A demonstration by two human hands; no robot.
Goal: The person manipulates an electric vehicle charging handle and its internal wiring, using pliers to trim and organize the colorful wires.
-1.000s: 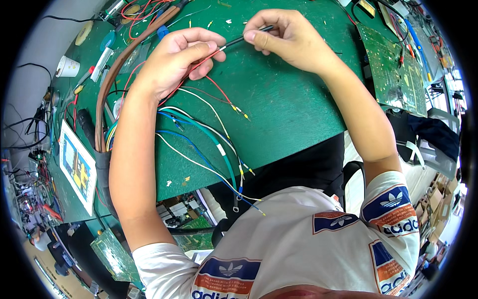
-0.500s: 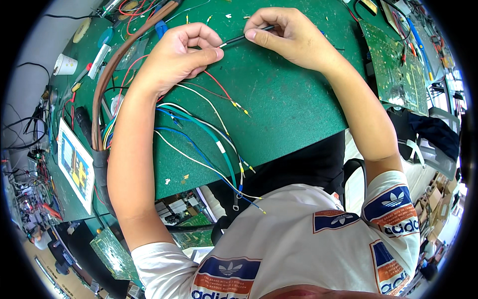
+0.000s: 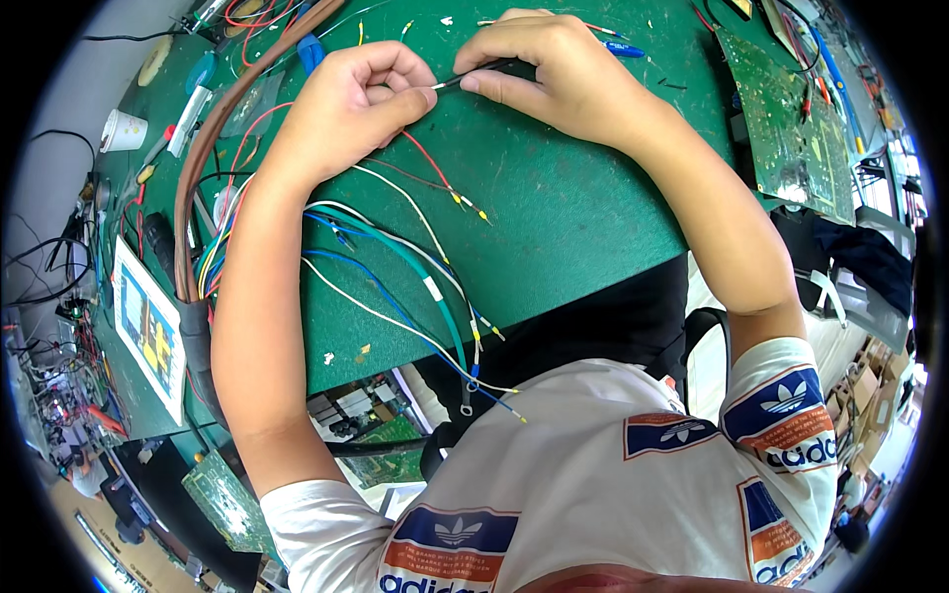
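Note:
Near the far side of the green-topped table, my left hand (image 3: pixel 351 114) pinches the white tip of a thin lead between thumb and forefinger. My right hand (image 3: pixel 563 74) is closed on a thin black sleeve or wire (image 3: pixel 452 82) that meets this tip; I cannot tell which it is. Only a short stretch shows between the hands. Below my left hand, several loose wires fan out: a red wire (image 3: pixel 425 161), white and blue ones, and a thick teal wire (image 3: pixel 447 314). Many end in small crimped ferrules, and one carries a ring terminal (image 3: pixel 467 407).
A thick brown cable (image 3: pixel 203 163) runs beside my left forearm into a black sleeve (image 3: pixel 198 346). A printed sheet (image 3: pixel 148 331) and a paper cup (image 3: pixel 124 130) are at the left. Circuit boards (image 3: pixel 781 128) lie at the right. A blue tool (image 3: pixel 623 49) rests beyond my right hand.
My right hand has moved left, closer to my left hand, and less of the black length shows between them. The blue tool behind it has come into view. My left hand keeps its pinch.

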